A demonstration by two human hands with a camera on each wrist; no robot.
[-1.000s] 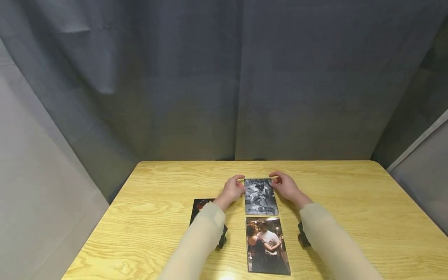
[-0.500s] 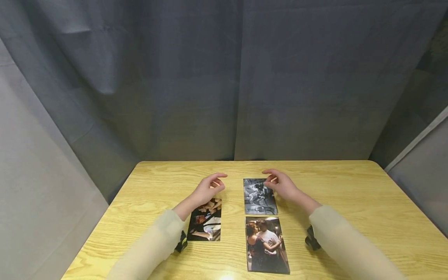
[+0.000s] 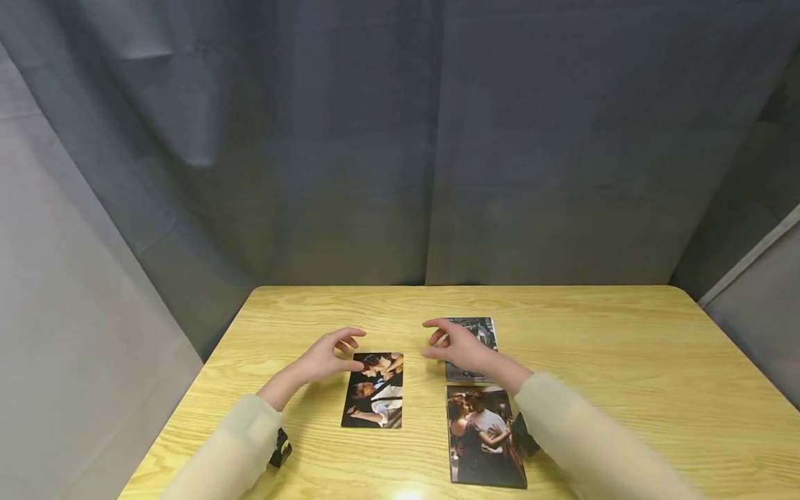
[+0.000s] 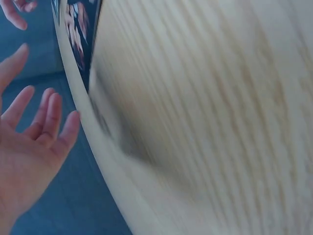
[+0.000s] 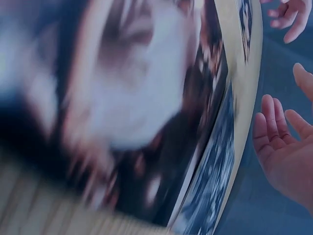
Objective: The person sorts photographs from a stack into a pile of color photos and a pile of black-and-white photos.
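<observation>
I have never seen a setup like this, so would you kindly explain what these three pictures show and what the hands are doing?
There is no machine: a person wears one camera on the head and one on each wrist. The head view looks down on a wooden table with three photographs. The left hand hovers by the dark photograph, fingers relaxed, holding nothing. The right hand is above the black-and-white photograph, also empty. A colour photograph of a couple lies nearer the person. The two wrist views are blurred close-ups, each showing an open palm.

a recording booth: grey curtain (image 3: 400,139) hung close around a bare wooden table (image 3: 625,361).
</observation>
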